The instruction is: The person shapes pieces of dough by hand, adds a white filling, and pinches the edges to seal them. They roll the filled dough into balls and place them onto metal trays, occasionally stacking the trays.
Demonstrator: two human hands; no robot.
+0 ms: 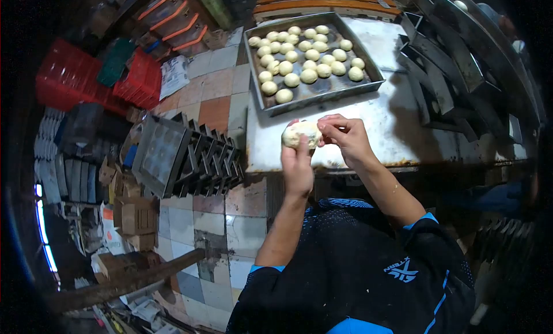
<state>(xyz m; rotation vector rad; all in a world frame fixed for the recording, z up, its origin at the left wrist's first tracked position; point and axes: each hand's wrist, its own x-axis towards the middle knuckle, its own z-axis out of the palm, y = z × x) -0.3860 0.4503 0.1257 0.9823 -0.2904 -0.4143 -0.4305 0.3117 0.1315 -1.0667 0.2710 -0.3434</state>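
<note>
A lump of pale dough point(300, 134) is held over the near edge of the white table point(345, 115). My left hand point(298, 164) is wrapped round it from below, with the thumb on its near face. The fingers of my right hand point(344, 137) pinch the dough's right end. Just beyond my hands stands a metal tray point(322, 99) with several round dough balls point(309, 76) in it, in uneven rows. Its left part and middle hold most of the balls.
Dark metal pans point(443, 80) are piled at the table's right side. An orange slatted bench point(328, 4) stands behind the tray. On the left are stacked metal trays point(167, 155), red crates point(138, 80), a cardboard box point(136, 216) and a wooden beam point(127, 281).
</note>
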